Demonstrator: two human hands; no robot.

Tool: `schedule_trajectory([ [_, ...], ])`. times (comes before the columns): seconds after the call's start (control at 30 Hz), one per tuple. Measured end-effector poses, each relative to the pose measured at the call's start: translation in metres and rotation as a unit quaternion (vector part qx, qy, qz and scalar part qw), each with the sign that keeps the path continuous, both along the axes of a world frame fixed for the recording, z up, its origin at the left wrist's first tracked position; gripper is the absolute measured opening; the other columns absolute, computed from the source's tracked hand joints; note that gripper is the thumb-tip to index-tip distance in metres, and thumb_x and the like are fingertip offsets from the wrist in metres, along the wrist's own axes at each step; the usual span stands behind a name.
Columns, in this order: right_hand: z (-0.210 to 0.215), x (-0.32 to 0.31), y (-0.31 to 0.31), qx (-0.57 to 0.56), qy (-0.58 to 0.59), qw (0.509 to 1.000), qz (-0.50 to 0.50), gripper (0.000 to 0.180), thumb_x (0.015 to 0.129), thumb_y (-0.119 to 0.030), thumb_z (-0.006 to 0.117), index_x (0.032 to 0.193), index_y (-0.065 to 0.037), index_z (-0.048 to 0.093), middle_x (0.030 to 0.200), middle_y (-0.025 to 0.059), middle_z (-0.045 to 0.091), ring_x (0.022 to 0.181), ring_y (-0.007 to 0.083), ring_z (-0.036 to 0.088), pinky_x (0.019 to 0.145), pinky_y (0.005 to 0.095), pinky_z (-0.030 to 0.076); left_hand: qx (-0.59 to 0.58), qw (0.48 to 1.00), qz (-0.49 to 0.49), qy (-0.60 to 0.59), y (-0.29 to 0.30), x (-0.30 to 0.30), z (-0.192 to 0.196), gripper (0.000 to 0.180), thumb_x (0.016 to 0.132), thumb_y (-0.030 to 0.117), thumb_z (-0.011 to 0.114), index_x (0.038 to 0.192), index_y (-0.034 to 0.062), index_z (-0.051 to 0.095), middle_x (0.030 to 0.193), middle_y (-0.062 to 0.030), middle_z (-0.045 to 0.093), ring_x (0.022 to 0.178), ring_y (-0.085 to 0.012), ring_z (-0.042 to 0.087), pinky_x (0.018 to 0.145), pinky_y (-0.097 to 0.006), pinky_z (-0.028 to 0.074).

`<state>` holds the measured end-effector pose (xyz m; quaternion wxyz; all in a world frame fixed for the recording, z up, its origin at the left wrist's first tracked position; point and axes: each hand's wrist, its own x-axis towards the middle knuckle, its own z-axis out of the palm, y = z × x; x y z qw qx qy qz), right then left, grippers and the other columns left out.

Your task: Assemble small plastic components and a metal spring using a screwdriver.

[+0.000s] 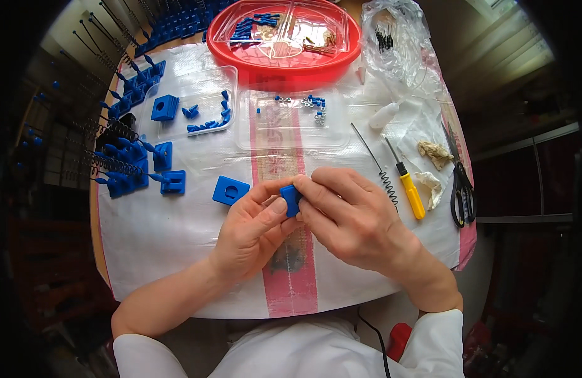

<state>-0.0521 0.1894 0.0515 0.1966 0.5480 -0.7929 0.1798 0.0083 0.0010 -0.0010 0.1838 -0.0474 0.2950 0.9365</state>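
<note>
Over the middle of the table, a small blue plastic block [291,200] is held between both hands. The thumb and fingers of my left hand [250,227] pinch it from the left. My right hand [354,217] grips its right side, and its fingertips cover part of the block. Just left of the hands lies a blue square plate with a round hole [231,190]. To the right rest a black coil spring on a rod [389,186] and a screwdriver with a yellow handle [412,194].
Clear trays hold blue clips [209,126] and small nuts [319,116]. A red basin [284,69] stands at the back under a lidded box. Blue parts with springs [124,167] crowd the left edge. Black scissors [462,195], crumpled cloth [434,153] and a plastic bag [398,57] lie right.
</note>
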Motion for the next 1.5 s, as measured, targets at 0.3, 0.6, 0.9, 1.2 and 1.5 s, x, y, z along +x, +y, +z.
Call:
schedule_trajectory([
  [0.3, -0.002, 0.004, -0.004, -0.004, 0.002, 1.000, -0.001, 0.028, 0.058, -0.005, 0.067, 0.083, 0.006, 0.066, 0.106, 0.0169, 0.067, 0.094, 0.0272, 0.063, 0.080, 0.0364, 0.056, -0.056, 0.998, 0.023, 0.018, 0.002, 0.003, -0.004, 0.037, 0.101, 0.005, 0.054, 0.137, 0.0001, 0.047, 0.120, -0.0099, 0.062, 0.109, -0.0156, 0.062, 0.102, -0.034, 0.050],
  [0.6, -0.004, 0.003, -0.005, -0.001, 0.006, 1.000, -0.002, 0.026, 0.060, -0.005, 0.068, 0.085, 0.004, 0.066, 0.106, 0.0155, 0.067, 0.093, 0.0264, 0.063, 0.079, 0.0362, 0.055, -0.047, 0.998, 0.024, 0.030, 0.003, 0.003, -0.003, 0.035, 0.102, 0.004, 0.050, 0.137, -0.0018, 0.046, 0.118, -0.0121, 0.062, 0.111, -0.0180, 0.063, 0.100, -0.036, 0.052],
  [0.9, 0.001, -0.009, 0.002, -0.059, -0.059, 0.996, -0.009, 0.043, 0.068, -0.024, 0.081, 0.100, 0.000, 0.065, 0.104, 0.0108, 0.068, 0.092, 0.0275, 0.063, 0.081, 0.0375, 0.054, -0.059, 0.997, 0.039, 0.007, 0.006, 0.003, 0.001, 0.033, 0.104, 0.008, 0.047, 0.136, -0.0022, 0.045, 0.123, -0.0168, 0.061, 0.113, -0.0236, 0.063, 0.101, -0.039, 0.053],
  [1.2, -0.005, -0.016, 0.012, -0.079, -0.232, 0.969, -0.024, 0.064, 0.065, -0.020, 0.087, 0.122, -0.005, 0.061, 0.094, 0.0075, 0.066, 0.089, 0.0259, 0.064, 0.078, 0.0373, 0.054, -0.088, 0.995, 0.046, 0.014, 0.005, 0.002, 0.012, 0.035, 0.105, 0.010, 0.044, 0.137, -0.0033, 0.043, 0.130, -0.0194, 0.057, 0.117, -0.0297, 0.062, 0.102, -0.042, 0.053],
  [1.5, -0.009, -0.016, 0.014, -0.119, -0.254, 0.959, -0.044, 0.048, 0.068, -0.014, 0.089, 0.110, -0.004, 0.070, 0.092, 0.0078, 0.070, 0.077, 0.0175, 0.067, 0.068, 0.0305, 0.055, -0.247, 0.948, 0.059, 0.189, -0.001, -0.003, 0.007, 0.049, 0.099, 0.009, 0.056, 0.144, -0.0005, 0.037, 0.131, -0.0165, 0.055, 0.121, -0.0222, 0.058, 0.104, -0.038, 0.049],
])
